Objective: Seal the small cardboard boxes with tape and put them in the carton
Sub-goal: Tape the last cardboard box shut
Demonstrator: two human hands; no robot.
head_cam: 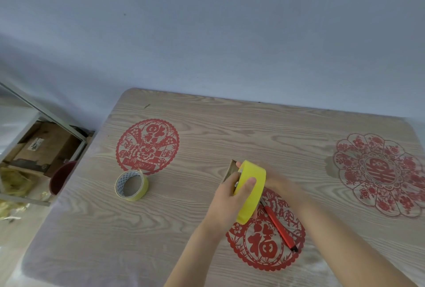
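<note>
Your left grip (230, 199) is curled round a wide roll of bright yellow tape (251, 185), thumb pressed flat on its smooth, glossy outer band; the roll stands on edge, lifted above the tabletop (195, 194). Just behind the roll, touching it, is the small cardboard box (230, 171); only a narrow strip of its dull brown wall and one sharp corner show. Your right grip (280, 183) lies behind roll and box, too blurred to tell whether it is spread or closed.

A second tape roll (131, 185), paler yellow with a white printed core, lies flat well to the left, a loose end sticking up; a slim red cutter (279, 229) with a dark tip lies slantwise under your right forearm.

The tabletop is pale wood grain with rounded corners; three lacy red paper-cut rounds lie flat on it, one far left (147, 146), one far right (377, 174), one near you (264, 243) beneath the cutter. Behind is a plain bluish-white wall (207, 33); at the left stands a grey metal frame (46, 114) with a brown labelled box (46, 141) under it and a dark red round vessel (62, 176) by the tabletop's edge.
</note>
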